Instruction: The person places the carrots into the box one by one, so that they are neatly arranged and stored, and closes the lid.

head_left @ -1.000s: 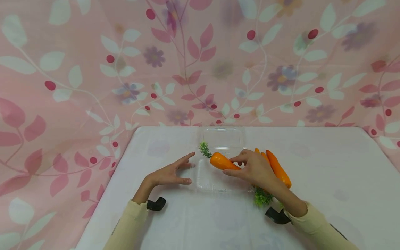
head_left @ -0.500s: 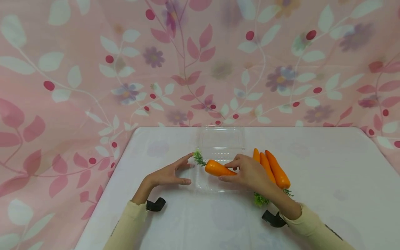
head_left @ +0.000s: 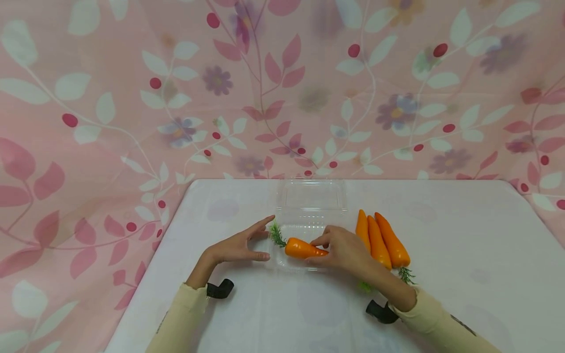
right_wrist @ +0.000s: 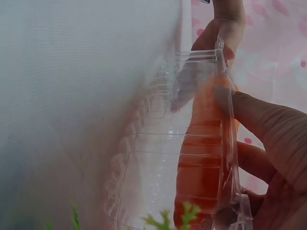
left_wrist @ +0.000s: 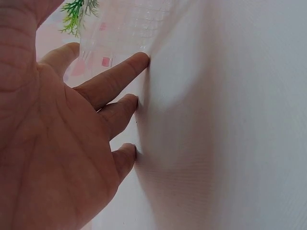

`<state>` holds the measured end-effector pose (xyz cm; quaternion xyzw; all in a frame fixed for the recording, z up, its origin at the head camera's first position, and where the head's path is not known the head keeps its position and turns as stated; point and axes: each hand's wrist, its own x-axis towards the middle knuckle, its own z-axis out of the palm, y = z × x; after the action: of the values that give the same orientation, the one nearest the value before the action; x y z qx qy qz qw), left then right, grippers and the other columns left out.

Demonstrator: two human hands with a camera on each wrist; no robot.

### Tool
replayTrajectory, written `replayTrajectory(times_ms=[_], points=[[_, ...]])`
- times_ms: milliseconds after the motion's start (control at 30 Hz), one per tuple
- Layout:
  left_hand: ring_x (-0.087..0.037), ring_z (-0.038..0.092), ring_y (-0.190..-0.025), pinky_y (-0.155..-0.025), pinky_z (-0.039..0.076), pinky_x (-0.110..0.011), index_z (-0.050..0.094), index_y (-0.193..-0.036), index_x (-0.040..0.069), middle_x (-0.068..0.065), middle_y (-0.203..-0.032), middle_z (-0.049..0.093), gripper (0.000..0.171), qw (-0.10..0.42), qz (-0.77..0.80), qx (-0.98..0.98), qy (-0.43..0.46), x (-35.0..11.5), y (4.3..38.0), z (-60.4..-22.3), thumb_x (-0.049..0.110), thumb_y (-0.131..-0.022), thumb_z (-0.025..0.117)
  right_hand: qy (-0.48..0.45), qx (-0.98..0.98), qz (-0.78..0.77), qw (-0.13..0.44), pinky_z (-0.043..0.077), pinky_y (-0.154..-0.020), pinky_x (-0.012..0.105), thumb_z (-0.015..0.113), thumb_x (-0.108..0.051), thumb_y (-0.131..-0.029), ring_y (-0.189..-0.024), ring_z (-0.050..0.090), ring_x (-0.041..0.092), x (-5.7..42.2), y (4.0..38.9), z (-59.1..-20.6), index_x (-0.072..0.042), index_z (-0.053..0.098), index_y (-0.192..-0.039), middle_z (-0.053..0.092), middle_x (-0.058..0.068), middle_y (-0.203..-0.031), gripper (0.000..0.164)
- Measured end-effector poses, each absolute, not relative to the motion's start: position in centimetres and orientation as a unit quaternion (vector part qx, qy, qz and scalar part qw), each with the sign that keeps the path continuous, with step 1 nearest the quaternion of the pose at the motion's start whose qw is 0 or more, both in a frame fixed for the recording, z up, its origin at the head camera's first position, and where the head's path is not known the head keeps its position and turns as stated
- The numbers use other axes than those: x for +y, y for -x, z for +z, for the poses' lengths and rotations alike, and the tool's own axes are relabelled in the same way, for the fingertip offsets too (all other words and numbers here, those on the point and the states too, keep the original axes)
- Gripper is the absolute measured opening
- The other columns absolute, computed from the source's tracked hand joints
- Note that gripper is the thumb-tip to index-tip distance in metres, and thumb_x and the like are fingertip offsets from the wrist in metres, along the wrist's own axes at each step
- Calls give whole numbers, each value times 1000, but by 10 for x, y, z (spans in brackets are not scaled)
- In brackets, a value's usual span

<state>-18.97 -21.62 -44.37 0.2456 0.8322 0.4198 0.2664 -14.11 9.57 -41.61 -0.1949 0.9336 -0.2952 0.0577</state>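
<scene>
A clear plastic clamshell container (head_left: 311,195) lies with its lid laid back on the table. My right hand (head_left: 346,250) pinches an orange carrot (head_left: 298,248) near its thin end, with the leafy green top pointing left. In the right wrist view the carrot (right_wrist: 199,167) shows through the container's wall, low in the base; whether it touches the bottom I cannot tell. My left hand (head_left: 236,246) holds nothing, its fingers spread beside the container's left edge. In the left wrist view several fingertips of the left hand (left_wrist: 62,129) rest on the table.
Three more carrots (head_left: 378,242) lie side by side just right of the container, their leafy ends toward the person and partly behind the right forearm. Black curved pieces (head_left: 220,289) stick out at both wrists. A floral cloth (head_left: 282,88) hangs behind the white table (head_left: 463,245).
The right hand has brought the carrot left and down toward the container's near side. The carrots at the right are less covered by the hand. The left hand has stayed in place.
</scene>
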Motion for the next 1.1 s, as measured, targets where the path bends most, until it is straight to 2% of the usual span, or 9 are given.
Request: replayTrajectory(times_ms=[133,300,533,767,1100], points=[[-25,33,-141,-110,23,-63,15,-159,34,5,-159,25,98,265,420,832,-246,-218,191,-448,30,-85,80,200,933,-291,69,37,-58,25,86,-48,-72,-69,44,10,94,142,-418,-24,80,-105,49,-10,-74,41],[-28,31,-142,-111,21,-64,14,-159,33,2,-161,23,100,264,423,830,-249,-217,191,-447,28,-84,81,204,935,-279,74,38,-59,25,86,-50,-71,-68,44,9,93,144,-421,-24,81,-103,49,-11,-73,41],[-24,33,-141,-110,23,-64,15,-159,34,3,-161,23,98,264,419,831,-255,-219,192,-449,32,-85,79,200,934,-278,105,42,-60,26,87,-45,-71,-68,47,9,90,148,-425,-25,81,-100,52,-12,-73,36],[-25,32,-142,-109,22,-65,15,-159,33,3,-161,22,98,264,417,832,-252,-217,192,-448,29,-85,79,208,927,-283,132,39,-58,26,87,-41,-73,-67,47,12,90,150,-430,-22,81,-102,52,-11,-71,35],[-37,27,-143,-110,20,-66,13,-159,30,-11,-162,19,97,276,425,826,-249,-212,187,-436,17,-87,77,253,923,-253,145,35,-56,25,82,-38,-81,-67,45,12,93,152,-433,-21,78,-110,49,-8,-72,34]])
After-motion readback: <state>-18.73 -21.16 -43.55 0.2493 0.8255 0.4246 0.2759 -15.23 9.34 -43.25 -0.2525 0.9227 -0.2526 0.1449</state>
